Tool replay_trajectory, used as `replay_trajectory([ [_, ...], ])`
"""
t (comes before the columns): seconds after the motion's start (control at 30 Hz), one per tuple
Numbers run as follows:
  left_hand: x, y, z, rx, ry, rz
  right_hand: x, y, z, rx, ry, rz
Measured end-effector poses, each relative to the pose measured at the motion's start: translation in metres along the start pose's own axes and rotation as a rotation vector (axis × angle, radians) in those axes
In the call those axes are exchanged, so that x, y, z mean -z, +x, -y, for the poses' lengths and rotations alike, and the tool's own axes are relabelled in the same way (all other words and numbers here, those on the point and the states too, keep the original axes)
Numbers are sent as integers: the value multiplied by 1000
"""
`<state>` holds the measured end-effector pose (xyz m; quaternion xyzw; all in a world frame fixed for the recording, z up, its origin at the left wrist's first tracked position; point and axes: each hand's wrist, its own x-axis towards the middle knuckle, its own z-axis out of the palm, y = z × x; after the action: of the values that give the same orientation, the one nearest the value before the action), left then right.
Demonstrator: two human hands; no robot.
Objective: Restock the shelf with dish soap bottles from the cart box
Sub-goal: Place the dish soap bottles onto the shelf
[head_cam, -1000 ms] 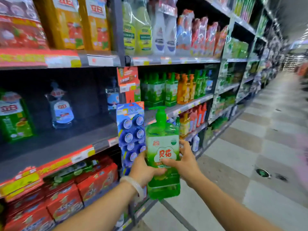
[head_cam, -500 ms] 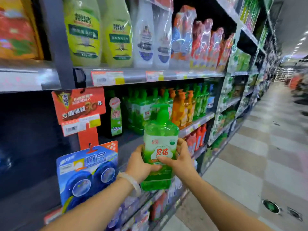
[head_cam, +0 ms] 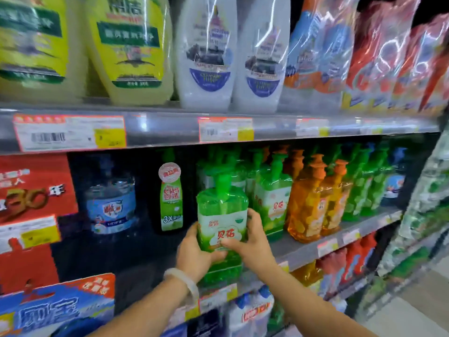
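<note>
Green dish soap bottle [head_cam: 222,215], one, between left hand [head_cam: 194,256] and right hand [head_cam: 250,242]

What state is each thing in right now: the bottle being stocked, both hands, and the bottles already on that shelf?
green dish soap bottle: upright, held at the shelf front, pump cap on
left hand: grips the bottle's lower left side
right hand: grips the bottle's right side, thumb across the label
green pump bottles: standing upright on the shelf
orange pump bottles: standing upright on the shelf
slim green bottle: standing alone, upright
</note>
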<state>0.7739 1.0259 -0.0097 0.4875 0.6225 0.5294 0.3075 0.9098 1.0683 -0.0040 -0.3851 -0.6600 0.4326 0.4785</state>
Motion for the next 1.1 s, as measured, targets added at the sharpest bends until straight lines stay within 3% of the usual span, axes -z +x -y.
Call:
replay_trajectory([
  [0.27,-52,40,5,26,44,-106,35,57,-45,9,29,67],
  [0.5,-71,48,1,36,58,-153,56,60,-55,-16,-202,29],
  [0.77,-90,48,-3,124,114,-247,113,64,-68,-153,-392,-198],
  [0.9,-99,40,10,211,285,-239,116,70,-72,-167,-430,-128],
  [1.1,-105,45,12,236,309,-267,106,78,-89,-139,-370,-116],
])
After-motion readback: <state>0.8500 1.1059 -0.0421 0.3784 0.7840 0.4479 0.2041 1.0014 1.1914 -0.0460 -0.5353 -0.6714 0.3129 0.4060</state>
